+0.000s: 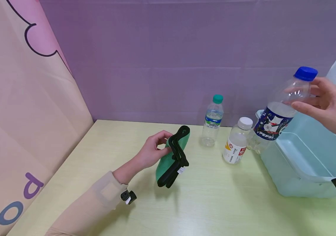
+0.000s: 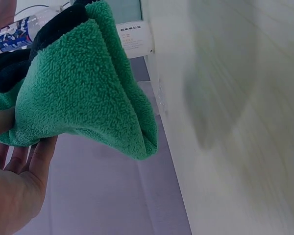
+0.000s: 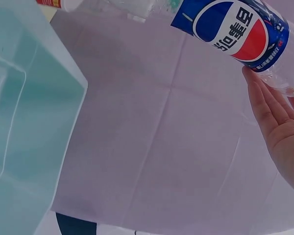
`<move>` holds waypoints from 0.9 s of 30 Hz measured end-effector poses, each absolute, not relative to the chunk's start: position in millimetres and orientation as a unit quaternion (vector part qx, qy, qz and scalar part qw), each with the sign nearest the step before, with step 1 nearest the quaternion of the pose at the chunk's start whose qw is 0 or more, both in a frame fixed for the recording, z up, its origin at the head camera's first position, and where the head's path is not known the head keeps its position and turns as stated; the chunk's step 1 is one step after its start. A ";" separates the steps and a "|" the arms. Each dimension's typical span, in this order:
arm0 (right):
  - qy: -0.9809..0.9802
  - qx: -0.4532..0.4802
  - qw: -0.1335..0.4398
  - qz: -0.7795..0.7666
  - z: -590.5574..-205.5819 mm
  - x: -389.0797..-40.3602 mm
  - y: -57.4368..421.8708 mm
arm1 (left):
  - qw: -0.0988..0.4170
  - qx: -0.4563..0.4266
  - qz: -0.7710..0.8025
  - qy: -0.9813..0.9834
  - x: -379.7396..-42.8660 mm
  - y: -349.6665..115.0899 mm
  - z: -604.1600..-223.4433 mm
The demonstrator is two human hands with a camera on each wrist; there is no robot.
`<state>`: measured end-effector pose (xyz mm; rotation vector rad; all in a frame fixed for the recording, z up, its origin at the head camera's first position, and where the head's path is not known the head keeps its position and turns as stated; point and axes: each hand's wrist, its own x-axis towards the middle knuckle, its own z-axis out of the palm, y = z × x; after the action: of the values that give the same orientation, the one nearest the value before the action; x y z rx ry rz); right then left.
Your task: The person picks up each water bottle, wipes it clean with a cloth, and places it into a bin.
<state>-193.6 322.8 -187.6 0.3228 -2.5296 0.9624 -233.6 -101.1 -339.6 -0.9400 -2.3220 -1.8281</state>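
Observation:
My left hand pinches a folded green towel with black edging above the table, its small white tag hanging low. The towel's fuzzy side fills much of the left wrist view, with the fingers behind and below it. At the right, my right hand grips a clear plastic Pepsi bottle near its shoulder. This bottle has a blue cap and tilts, its base pointing down and left beside the teal bin. In the right wrist view its blue, white and red label shows close up.
A small clear bottle with a green cap stands near the table's back edge. Closer to the bin is a white-capped bottle with a white label. A purple cloth backdrop rises behind the pale table, and a printed cloth covers the left side.

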 end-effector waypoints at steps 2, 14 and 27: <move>-0.911 0.098 0.209 0.341 -182.2 -195.7 326.2 | 0.019 -0.301 -0.589 -0.750 -234.3 -101.1 -340.7; -0.900 0.063 0.257 0.345 -172.9 -205.2 352.5 | 0.016 -0.295 -0.585 -0.755 -233.3 -100.2 -341.6; -0.922 0.020 0.230 0.311 -185.1 -219.0 374.1 | 0.013 -0.287 -0.586 -0.757 -233.4 -100.9 -344.8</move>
<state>-219.0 374.1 -185.1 0.0545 -2.5358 0.8551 -233.4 -100.9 -344.8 -0.8948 -2.3609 -1.8270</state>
